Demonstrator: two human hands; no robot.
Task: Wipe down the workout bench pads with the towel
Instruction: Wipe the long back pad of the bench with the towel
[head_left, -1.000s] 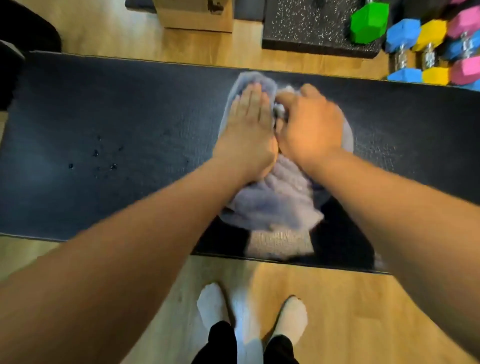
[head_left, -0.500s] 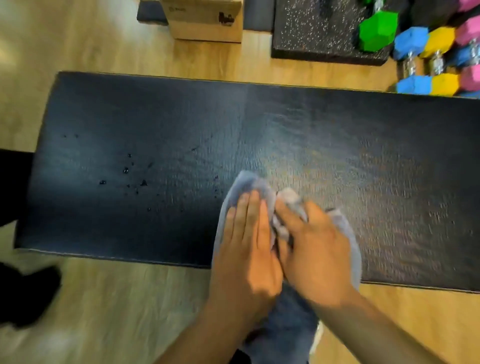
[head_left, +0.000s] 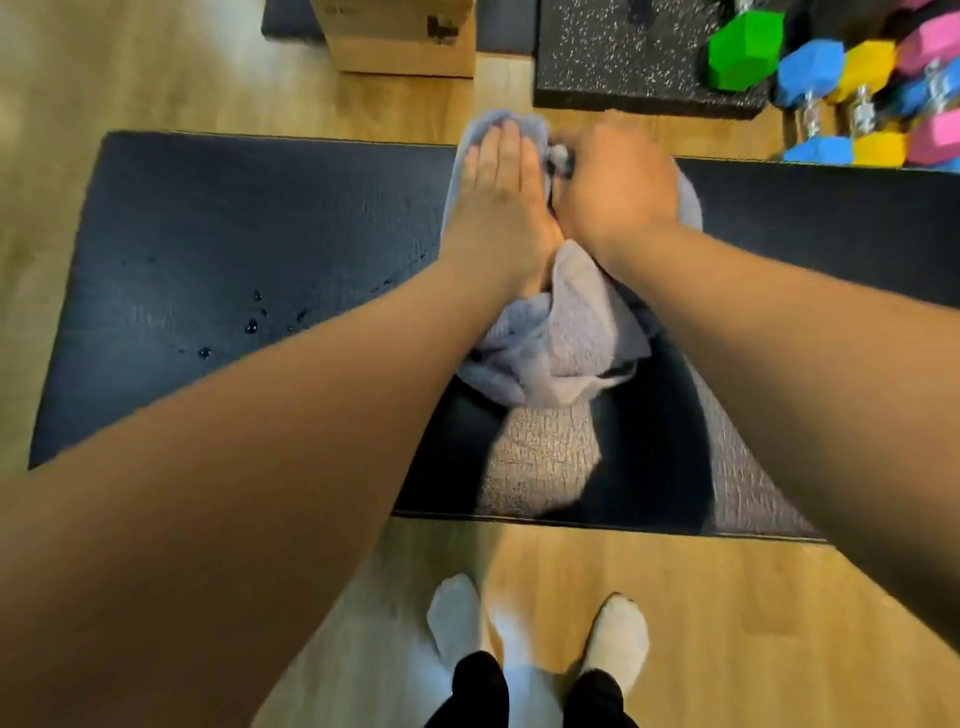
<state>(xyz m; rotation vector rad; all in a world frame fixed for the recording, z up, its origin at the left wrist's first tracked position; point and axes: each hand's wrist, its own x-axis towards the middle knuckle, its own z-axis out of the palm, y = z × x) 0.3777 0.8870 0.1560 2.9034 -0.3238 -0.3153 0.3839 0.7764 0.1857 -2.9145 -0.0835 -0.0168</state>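
A black textured bench pad (head_left: 249, 223) stretches across the view. A bunched grey-lilac towel (head_left: 561, 338) lies on it near the middle, reaching the pad's far edge. My left hand (head_left: 498, 192) presses flat on the towel with straight fingers at the far edge. My right hand (head_left: 615, 187) sits beside it with fingers curled, gripping a fold of the towel. A few water droplets (head_left: 252, 325) sit on the pad to the left of the towel. Both forearms cover part of the pad.
Coloured hex dumbbells (head_left: 857, 78) lie on the wooden floor at the far right, beside a speckled black mat (head_left: 623, 57). A cardboard box (head_left: 400, 36) stands beyond the pad. My feet in white socks (head_left: 535, 629) stand at the pad's near side.
Both hands pushed the towel from the pad's near edge across to its far edge. The camera view shifted with the reach.
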